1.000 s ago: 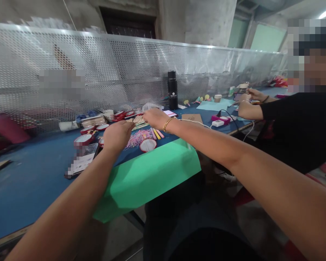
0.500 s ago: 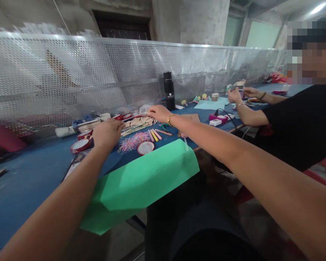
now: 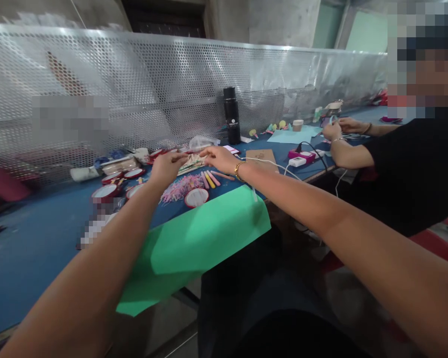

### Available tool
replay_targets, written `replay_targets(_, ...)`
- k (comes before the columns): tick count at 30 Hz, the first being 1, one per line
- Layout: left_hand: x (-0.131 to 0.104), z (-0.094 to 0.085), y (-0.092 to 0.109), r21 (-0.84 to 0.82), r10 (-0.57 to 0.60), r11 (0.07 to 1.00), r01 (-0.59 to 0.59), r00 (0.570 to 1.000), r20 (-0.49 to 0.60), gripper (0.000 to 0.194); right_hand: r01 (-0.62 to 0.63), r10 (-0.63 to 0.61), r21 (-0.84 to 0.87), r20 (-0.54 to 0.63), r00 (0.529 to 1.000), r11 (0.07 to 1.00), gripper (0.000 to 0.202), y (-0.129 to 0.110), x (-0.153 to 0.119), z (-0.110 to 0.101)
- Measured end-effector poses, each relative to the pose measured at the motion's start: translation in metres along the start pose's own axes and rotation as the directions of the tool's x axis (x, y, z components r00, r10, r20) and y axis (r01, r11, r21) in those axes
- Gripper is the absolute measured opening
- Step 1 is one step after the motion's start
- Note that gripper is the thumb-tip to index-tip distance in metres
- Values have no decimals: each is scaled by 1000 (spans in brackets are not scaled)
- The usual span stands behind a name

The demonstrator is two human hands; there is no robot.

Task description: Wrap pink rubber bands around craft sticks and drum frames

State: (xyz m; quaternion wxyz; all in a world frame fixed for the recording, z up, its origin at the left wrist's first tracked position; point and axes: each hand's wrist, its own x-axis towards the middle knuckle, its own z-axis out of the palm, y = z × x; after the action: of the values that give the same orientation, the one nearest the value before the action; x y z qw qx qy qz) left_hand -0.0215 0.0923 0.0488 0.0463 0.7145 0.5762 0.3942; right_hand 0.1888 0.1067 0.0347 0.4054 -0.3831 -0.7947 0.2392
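Both of my hands reach over a pile of flat wooden sticks point(image 3: 190, 164) on the blue table. My left hand point(image 3: 167, 168) is at the pile's left side, its fingers bent and drawn together. From the right, my right hand point(image 3: 221, 158) comes close to it, fingers pinched at the sticks; a gold bracelet circles the wrist. Whatever either hand's fingertips hold is too small to make out. Nearer me lie tangled pink and purple strands point(image 3: 182, 189), several pink and yellow pens point(image 3: 210, 179) and a red-rimmed round roll point(image 3: 196, 198). A folded green sheet point(image 3: 205, 243) hangs over the table's front edge.
A black bottle point(image 3: 232, 117) stands by the perforated metal screen point(image 3: 186, 74). More red-rimmed rolls point(image 3: 105, 192) lie to the left. A cardboard piece point(image 3: 262, 158), white cable and purple power strip point(image 3: 306, 156) are to the right, beside a co-worker in a black shirt point(image 3: 414, 169).
My left hand has moved right and slightly up, closer to my right hand, which stays over the sticks. The view has shifted a little, revealing a phone-like object and white cable.
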Motion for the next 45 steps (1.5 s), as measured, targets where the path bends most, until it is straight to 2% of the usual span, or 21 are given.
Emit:
replay_targets(2, -10, 5, 11, -307, -77, 947, 96, 994, 74, 28, 31, -31, 55, -16, 999, 998, 30, -2, -3, 8)
replay_targets(5, -22, 9, 24, -547, -146, 811, 207, 977, 154, 24, 75, -74, 98, -13, 997, 992, 27, -7, -6, 16)
replay_targets(10, -31, 7, 28, -740, -218, 588, 327, 945, 244, 18, 53, -48, 126, -48, 998, 991, 18, -14, -8, 20)
replay_targets(14, -34, 2, 28, -804, -239, 452, 387, 920, 309, 7, -37, 59, 285, -69, 996, 958, 17, -18, -9, 22)
replay_targets(17, -37, -1, 30, -816, -228, 401, 415, 908, 350, 13, -118, 144, 445, -24, 989, 888, 16, -25, -12, 22)
replay_targets(20, -39, -3, 31, -832, -198, 381, 403, 915, 353, 6, -205, 219, 573, 45, 975, 793, 15, -33, -16, 20)
replay_targets(23, -39, -2, 30, -835, -178, 406, 372, 928, 327, 5, -265, 284, 640, 76, 956, 721, 17, -36, -18, 18)
replay_targets(26, -38, 2, 26, -825, -174, 446, 348, 937, 302, 10, -276, 313, 629, 54, 948, 727, 21, -33, -16, 18)
replay_targets(31, -35, 9, 20, -834, -172, 467, 294, 955, 240, 7, -186, 256, 416, -120, 959, 890, 26, -24, -12, 24)
replay_targets(34, -35, 8, 18, -860, -163, 430, 276, 960, 227, 6, -146, 194, 280, -151, 969, 949, 30, -25, -10, 21)
replay_targets(36, -35, 5, 19, -872, -159, 396, 289, 956, 245, 8, -138, 170, 205, -148, 974, 969, 28, -27, -11, 8)
replay_targets(39, -36, 0, 22, -868, -195, 368, 335, 940, 280, 15, -120, 116, -17, -176, 978, 993, 24, -30, -21, -29)
replay_targets(42, -36, -3, 26, -866, -237, 359, 347, 932, 275, 18, -105, 76, -355, -93, 993, 929, 17, -28, -45, -71)
replay_targets(45, -35, -2, 27, -878, -242, 345, 332, 935, 258, 18, -213, 220, -622, -68, 973, 753, 20, -19, -75, -97)
